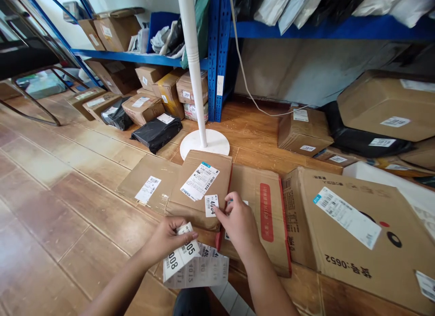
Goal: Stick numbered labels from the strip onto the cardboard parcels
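Note:
My left hand (170,239) is closed round a folded strip of number stickers (185,255), thumb on top; "4008" and a number ending in "005" face up, and the strip's lower part hangs toward the floor. A small white sticker reading "4004" (211,206) is at the lower right of a flat cardboard box (186,180), beside a larger shipping label (200,181). At that sticker's right edge is the thumb of my right hand (239,221), with the index finger curled above it. Whether the sticker lies fully flat is hard to tell.
A box with a red stripe (267,211) and a large box marked 0652 (360,234) stand to the right. Behind is a white pole on a round base (204,144). Blue shelving (217,57), parcels (142,107) and a loose cable (251,96) are farther back.

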`<state>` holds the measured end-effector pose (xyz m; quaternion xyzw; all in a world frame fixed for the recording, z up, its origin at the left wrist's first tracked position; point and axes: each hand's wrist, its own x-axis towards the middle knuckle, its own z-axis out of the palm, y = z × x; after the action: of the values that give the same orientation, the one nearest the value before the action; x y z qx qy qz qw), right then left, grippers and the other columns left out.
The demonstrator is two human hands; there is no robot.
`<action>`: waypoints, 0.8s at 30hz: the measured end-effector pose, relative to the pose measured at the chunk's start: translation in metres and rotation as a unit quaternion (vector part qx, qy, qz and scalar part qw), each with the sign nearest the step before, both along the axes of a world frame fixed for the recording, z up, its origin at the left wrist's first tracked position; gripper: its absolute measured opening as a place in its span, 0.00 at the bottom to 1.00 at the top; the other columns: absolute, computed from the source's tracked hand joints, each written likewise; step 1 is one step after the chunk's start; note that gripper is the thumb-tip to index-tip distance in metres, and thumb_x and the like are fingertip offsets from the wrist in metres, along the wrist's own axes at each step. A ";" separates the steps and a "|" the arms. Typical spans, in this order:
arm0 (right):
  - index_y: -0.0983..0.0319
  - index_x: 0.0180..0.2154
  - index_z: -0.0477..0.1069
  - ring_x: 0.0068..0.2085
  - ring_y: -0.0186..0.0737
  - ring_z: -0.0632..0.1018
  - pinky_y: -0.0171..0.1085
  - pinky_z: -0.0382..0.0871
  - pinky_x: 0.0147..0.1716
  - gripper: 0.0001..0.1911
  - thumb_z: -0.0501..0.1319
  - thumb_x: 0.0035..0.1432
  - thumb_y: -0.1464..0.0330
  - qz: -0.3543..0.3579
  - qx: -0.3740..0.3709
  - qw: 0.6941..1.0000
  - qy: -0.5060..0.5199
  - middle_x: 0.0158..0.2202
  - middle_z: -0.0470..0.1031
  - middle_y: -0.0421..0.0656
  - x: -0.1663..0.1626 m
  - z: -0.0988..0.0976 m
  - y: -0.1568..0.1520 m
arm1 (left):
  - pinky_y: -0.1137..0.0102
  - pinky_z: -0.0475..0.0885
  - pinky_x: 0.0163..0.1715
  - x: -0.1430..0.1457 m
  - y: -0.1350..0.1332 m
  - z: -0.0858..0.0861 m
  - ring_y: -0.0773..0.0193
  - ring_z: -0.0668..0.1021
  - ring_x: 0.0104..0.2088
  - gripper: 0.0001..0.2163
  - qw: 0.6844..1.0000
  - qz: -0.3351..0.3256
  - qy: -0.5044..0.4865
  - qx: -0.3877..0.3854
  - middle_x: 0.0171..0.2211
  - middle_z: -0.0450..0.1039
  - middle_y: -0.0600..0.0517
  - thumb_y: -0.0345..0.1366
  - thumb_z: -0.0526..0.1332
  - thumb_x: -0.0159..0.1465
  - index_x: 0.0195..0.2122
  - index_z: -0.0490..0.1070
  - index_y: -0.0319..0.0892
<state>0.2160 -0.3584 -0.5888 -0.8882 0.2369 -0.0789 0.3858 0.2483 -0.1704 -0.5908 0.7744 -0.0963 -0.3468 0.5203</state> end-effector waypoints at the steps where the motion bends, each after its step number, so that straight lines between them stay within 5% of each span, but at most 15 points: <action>1: 0.60 0.28 0.64 0.27 0.42 0.73 0.36 0.60 0.24 0.11 0.65 0.43 0.66 -0.006 -0.047 0.999 -0.008 0.25 0.72 0.41 0.002 0.001 -0.003 | 0.78 0.57 0.16 -0.001 -0.001 -0.001 0.73 0.65 0.17 0.15 1.000 -0.004 0.005 0.001 0.15 0.64 0.56 0.43 0.63 0.51 0.17 0.61 0.39; 5: 0.59 0.27 0.67 0.31 0.41 0.72 0.37 0.63 0.30 0.03 0.62 0.50 0.69 0.126 -0.084 0.984 -0.089 0.28 0.72 0.42 0.008 -0.002 -0.005 | 0.77 0.58 0.17 -0.008 -0.004 -0.007 0.72 0.66 0.18 0.15 0.999 -0.016 -0.026 -0.020 0.16 0.65 0.55 0.44 0.62 0.53 0.19 0.64 0.38; 7: 0.59 0.32 0.70 0.37 0.44 0.72 0.40 0.65 0.36 0.03 0.59 0.53 0.71 0.124 -0.053 0.980 -0.144 0.32 0.74 0.45 0.002 -0.002 -0.001 | 0.77 0.59 0.18 -0.014 -0.007 -0.010 0.72 0.66 0.19 0.16 0.997 0.013 -0.066 -0.035 0.17 0.65 0.55 0.45 0.60 0.55 0.19 0.66 0.38; 9: 0.60 0.38 0.71 0.38 0.43 0.73 0.40 0.67 0.37 0.07 0.56 0.57 0.69 0.077 0.034 0.981 -0.177 0.36 0.75 0.46 -0.012 0.001 0.004 | 0.77 0.59 0.19 -0.022 -0.010 -0.014 0.71 0.65 0.19 0.17 0.991 0.068 -0.112 -0.036 0.16 0.64 0.55 0.45 0.59 0.56 0.18 0.66 0.38; 12: 0.59 0.43 0.70 0.32 0.39 0.75 0.34 0.69 0.29 0.12 0.59 0.56 0.65 0.151 0.207 0.958 -0.131 0.35 0.76 0.44 -0.038 0.005 0.016 | 0.76 0.61 0.20 -0.033 -0.015 -0.020 0.71 0.66 0.20 0.16 0.979 0.125 -0.156 -0.037 0.16 0.64 0.54 0.44 0.59 0.57 0.17 0.68 0.38; 14: 0.58 0.40 0.72 0.32 0.38 0.75 0.33 0.69 0.28 0.11 0.61 0.54 0.65 0.189 0.258 0.942 -0.102 0.34 0.76 0.43 -0.051 0.003 0.024 | 0.76 0.63 0.22 -0.038 -0.018 -0.021 0.70 0.68 0.21 0.15 0.979 0.132 -0.148 -0.054 0.17 0.66 0.54 0.43 0.60 0.57 0.18 0.70 0.38; 18: 0.60 0.37 0.71 0.34 0.40 0.76 0.36 0.71 0.33 0.10 0.62 0.52 0.64 0.115 0.395 0.908 -0.079 0.33 0.76 0.44 -0.061 -0.016 0.039 | 0.74 0.70 0.31 -0.048 -0.017 -0.016 0.65 0.76 0.30 0.09 0.974 0.188 -0.031 -0.123 0.27 0.76 0.52 0.41 0.64 0.53 0.31 0.75 0.41; 22: 0.62 0.36 0.72 0.34 0.42 0.77 0.37 0.71 0.33 0.16 0.65 0.47 0.60 0.113 0.533 0.838 -0.017 0.32 0.77 0.45 -0.067 -0.036 0.060 | 0.75 0.70 0.25 -0.067 0.003 -0.009 0.67 0.74 0.24 0.10 0.940 0.322 -0.043 -0.105 0.21 0.75 0.53 0.41 0.67 0.48 0.23 0.73 0.40; 24: 0.63 0.30 0.72 0.30 0.39 0.76 0.35 0.69 0.30 0.14 0.63 0.49 0.58 0.134 0.535 0.834 -0.001 0.27 0.76 0.44 -0.071 -0.044 0.072 | 0.75 0.69 0.23 -0.075 0.019 -0.009 0.67 0.74 0.22 0.10 0.930 0.352 -0.054 -0.093 0.19 0.73 0.54 0.42 0.68 0.47 0.25 0.73 0.40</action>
<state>0.1450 -0.2859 -0.6327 -0.5659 0.1207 0.1120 0.8079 0.1734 -0.1514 -0.5996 0.7246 0.1227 -0.0887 0.6724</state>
